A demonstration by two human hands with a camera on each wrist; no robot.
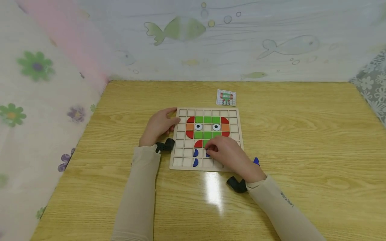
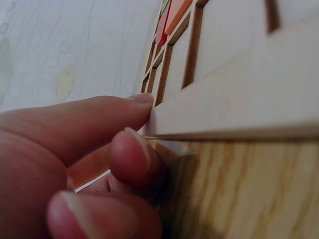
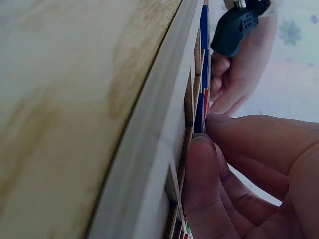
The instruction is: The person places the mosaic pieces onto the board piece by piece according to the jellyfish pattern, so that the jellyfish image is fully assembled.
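A wooden grid board (image 1: 178,164) lies on the table, with coloured tiles in its cells. Along its upper left edge rests my left hand (image 1: 158,126), the thumb (image 2: 142,99) on the rim and the other fingers bent beside it. Over the lower middle cells, my right hand (image 1: 230,155) pinches a blue half-circle tile (image 3: 199,113) between thumb and fingertip. Two more blue half-circles sit one above the other to the left, the upper (image 1: 196,153) under a red quarter-round tile (image 1: 198,144). Green squares (image 1: 207,119) and two eye discs (image 1: 216,127) fill cells higher up.
A small printed card (image 1: 226,97) with a similar tile figure lies behind the board. On the table beside my right wrist is another blue piece (image 1: 256,161), partly hidden. Black wrist devices (image 1: 236,185) are on both wrists. A patterned wall covering (image 1: 193,50) borders the table's far edge.
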